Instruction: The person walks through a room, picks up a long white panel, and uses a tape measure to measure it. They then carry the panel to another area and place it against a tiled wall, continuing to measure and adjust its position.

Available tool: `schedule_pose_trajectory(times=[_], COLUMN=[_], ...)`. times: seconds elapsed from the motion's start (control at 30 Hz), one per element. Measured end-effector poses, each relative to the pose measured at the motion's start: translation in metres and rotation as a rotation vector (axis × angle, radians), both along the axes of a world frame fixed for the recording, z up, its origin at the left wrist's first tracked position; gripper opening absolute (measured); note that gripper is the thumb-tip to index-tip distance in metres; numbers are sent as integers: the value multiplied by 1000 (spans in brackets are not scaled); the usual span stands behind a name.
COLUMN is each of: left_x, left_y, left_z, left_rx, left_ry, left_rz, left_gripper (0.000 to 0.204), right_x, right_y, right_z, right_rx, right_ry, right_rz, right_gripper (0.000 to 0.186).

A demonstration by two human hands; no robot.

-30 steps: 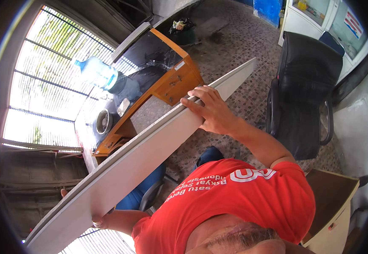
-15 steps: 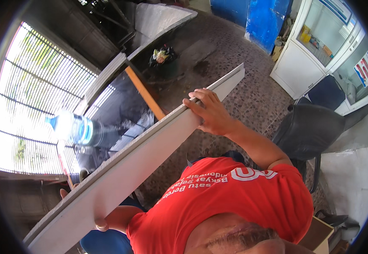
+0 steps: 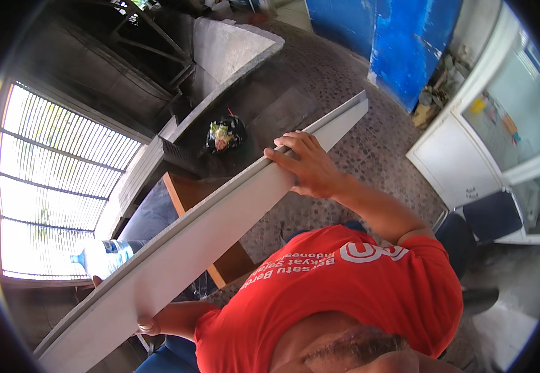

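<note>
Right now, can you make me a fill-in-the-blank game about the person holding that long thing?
1. Both hands hold a long grey ____.
2. The right hand grips it near its upper end, and the left hand holds it near its ____ end.
3. The person's shirt is ____.
4. The big water bottle beside the window has a ____ cap.

Missing words: board; lower; red; blue

Pale grey board (image 3: 208, 242), red shirt (image 3: 344, 292), blue wall panel (image 3: 400, 43).
</note>
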State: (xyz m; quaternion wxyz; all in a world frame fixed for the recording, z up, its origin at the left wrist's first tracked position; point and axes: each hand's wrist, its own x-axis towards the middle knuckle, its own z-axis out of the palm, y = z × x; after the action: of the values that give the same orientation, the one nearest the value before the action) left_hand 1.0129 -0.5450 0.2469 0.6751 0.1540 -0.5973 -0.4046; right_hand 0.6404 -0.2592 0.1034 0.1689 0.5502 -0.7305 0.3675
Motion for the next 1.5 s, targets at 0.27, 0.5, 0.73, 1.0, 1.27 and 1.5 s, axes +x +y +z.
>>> schedule_pose_trajectory(times=[0.27,0.5,0.73,1.0,1.27,1.5], left_x=[-222,-495,-632,-856,-1114,-1256], left_y=[29,27,-73,-79,-60,-104], left_z=[14,6,15,-9,24,4], left_rx=[-357,-129,-503,-257,-191,-94], left_ry=[-159,-310,-323,-184,-35,-208], left_rz=[263,958,598,730,821,1192], left_gripper=[124,103,106,100,82,66], right_x=[-233,-454,-663,-905,-1129,-1296], right_y=[-43,-114,-180,-227,-287,-350], right_z=[11,-10,20,4,11,-10], right_rx=[13,-3,-46,-104,-160,-122], right_ry=[40,64,53,68,33,45], right_rz=[149,228,289,414,507,513], right_gripper=[113,111,109,106,111,110])
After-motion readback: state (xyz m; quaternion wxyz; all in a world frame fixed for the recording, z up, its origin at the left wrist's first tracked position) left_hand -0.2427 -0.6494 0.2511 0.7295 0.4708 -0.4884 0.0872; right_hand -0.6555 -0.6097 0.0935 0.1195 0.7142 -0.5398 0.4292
